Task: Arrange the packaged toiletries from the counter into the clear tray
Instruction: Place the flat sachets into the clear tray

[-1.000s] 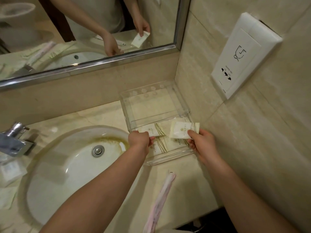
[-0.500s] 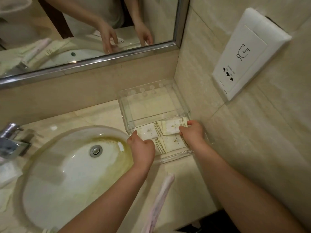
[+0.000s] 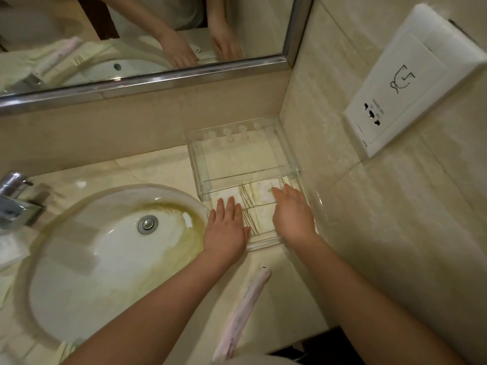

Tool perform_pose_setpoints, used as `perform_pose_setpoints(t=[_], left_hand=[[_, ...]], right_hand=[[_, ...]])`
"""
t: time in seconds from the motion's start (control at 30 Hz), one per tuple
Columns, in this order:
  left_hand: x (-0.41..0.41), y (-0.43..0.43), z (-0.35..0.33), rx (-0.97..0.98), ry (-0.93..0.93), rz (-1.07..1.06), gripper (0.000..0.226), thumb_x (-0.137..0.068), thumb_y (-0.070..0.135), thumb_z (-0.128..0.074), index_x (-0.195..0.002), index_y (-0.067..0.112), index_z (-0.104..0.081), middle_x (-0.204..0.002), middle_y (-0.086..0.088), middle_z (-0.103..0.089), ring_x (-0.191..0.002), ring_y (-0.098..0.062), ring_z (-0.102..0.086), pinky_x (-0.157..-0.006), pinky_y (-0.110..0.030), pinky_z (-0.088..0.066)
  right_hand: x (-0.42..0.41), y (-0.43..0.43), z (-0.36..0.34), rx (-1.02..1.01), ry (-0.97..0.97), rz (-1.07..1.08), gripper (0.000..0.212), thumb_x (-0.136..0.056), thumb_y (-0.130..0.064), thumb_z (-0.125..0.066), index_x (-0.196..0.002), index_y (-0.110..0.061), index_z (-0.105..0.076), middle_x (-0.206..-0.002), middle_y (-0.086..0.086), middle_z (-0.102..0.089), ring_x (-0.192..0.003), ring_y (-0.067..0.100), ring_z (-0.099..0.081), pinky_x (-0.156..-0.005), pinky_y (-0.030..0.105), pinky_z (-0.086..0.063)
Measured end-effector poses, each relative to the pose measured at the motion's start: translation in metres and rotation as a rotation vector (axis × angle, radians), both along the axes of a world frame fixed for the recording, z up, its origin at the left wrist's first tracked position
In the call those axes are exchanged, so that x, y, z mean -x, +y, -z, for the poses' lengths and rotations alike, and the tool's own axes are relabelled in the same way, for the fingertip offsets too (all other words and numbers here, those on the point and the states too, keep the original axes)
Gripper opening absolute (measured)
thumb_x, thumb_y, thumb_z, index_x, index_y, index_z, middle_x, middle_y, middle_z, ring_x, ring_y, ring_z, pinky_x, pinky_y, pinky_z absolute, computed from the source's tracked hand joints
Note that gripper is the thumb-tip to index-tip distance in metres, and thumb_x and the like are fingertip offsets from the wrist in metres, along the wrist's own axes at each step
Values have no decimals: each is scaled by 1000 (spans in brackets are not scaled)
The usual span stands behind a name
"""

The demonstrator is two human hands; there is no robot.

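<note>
Both now flat over packets (image 3: 264,193), left hand (image 3: 226,230), right hand (image 3: 292,219)

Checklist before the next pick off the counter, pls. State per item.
1. Left hand free: ok, flat on the packets, fingers straight, gripping nothing.
2. Right hand free: ok, also flat, fingers straight.
3. White packets seated in the clear tray: ok, lying flat in its front section.
4. Space left in the tray: ok, rear section shows no packets.
5. Next item reachable: ok, pink long packet lies uncovered on the counter in front of the tray.
6. More items left of the sink: cannot tell, only blurred white shapes at the edge.
</note>
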State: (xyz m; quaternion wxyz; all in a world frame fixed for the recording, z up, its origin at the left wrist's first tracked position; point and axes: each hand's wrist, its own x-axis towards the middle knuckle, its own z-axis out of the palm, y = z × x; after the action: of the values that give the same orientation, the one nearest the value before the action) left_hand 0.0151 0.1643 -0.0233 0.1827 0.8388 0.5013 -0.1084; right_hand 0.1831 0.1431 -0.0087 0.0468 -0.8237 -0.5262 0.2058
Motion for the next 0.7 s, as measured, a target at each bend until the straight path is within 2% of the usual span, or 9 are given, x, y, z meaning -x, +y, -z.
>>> perform_pose_setpoints(t=[0.1,0.3,0.37,0.43,0.53,0.63,0.7], left_hand=[[0,0,1,-24,33,2,65,-102,43,-27,-155,9,-10,-164,-13,0,-150,-35,5,-121,-49,-5],[5,6,-3,-32,76,62,64,-102,40,-28,-155,9,-10,-164,-12,-2,-149,-37,6,-120,-51,-1],[7,5,-6,-38,37,59,62,-102,37,-29,-155,10,-13,-164,-11,-5,-150,-37,5,-120,-52,-1],[11,-1,-9,-60,-36,56,59,-101,33,-32,-154,10,-17,-163,-11,-11,-150,-36,0,-120,-51,-5],[22,-14,-14,-75,-214,44,55,-95,17,-41,-148,9,-33,-158,-12,-30,-149,-35,-13,-121,-47,-14],[39,-29,-16,-86,-430,4,52,-80,3,-48,-132,5,-55,-139,-14,-53,-134,-33,-41,-115,-43,-31],[50,-40,-14,-125,-513,-26,49,-75,-1,-49,-122,4,-62,-125,-12,-59,-119,-29,-52,-104,-39,-42]], right_hand=[[8,-4,2,163,14,-96,78,-86,0,-43,-156,-28,-25,-167,8,-13,-152,34,-9,-119,45,-26],[9,-4,4,185,56,-116,78,-88,-3,-43,-157,-30,-21,-167,8,-9,-153,33,-6,-121,46,-22],[10,-7,4,144,72,-101,69,-92,-9,-45,-156,-28,-26,-166,9,-15,-152,34,-8,-121,47,-21],[17,-17,-1,-5,91,-99,58,-94,-16,-49,-150,-23,-40,-160,10,-32,-148,32,-21,-119,44,-26],[36,-44,-13,-227,163,-184,37,-91,-22,-58,-127,-21,-62,-128,1,-62,-123,22,-48,-105,35,-41],[57,-81,-16,-166,211,-411,23,-87,-29,-59,-107,-26,-69,-102,-7,-67,-101,15,-51,-90,36,-47],[66,-103,-8,-97,183,-574,24,-81,-35,-60,-101,-29,-71,-98,-8,-66,-100,16,-50,-89,37,-46]])
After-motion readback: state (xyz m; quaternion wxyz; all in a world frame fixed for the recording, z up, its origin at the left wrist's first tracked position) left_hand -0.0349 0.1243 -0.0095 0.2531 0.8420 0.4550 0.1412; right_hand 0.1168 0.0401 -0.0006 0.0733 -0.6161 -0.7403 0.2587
